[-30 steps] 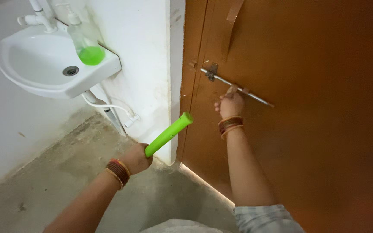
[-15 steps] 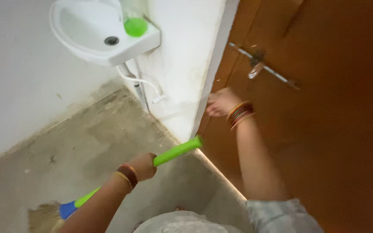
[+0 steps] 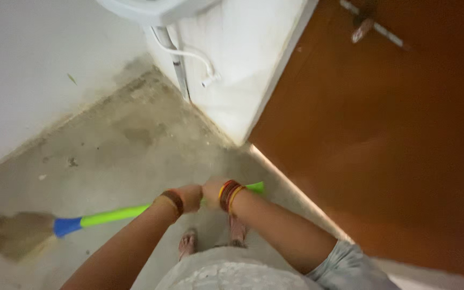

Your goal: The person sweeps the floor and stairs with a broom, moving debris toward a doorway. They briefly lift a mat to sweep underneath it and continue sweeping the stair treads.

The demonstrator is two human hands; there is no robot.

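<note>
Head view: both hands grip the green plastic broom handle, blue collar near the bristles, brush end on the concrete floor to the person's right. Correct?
One thing is off. In the head view the brush end lies to the person's left, not right. The rest holds: left hand and right hand both grip the green plastic broom handle, with the blue collar near the bristles, on the concrete floor.

Stained concrete floor under broom bristles

The right hand has left the door bolt and now grips the green broom handle beside the left hand. The view has tipped down, bringing the broom's bristles into the lower left.
</note>
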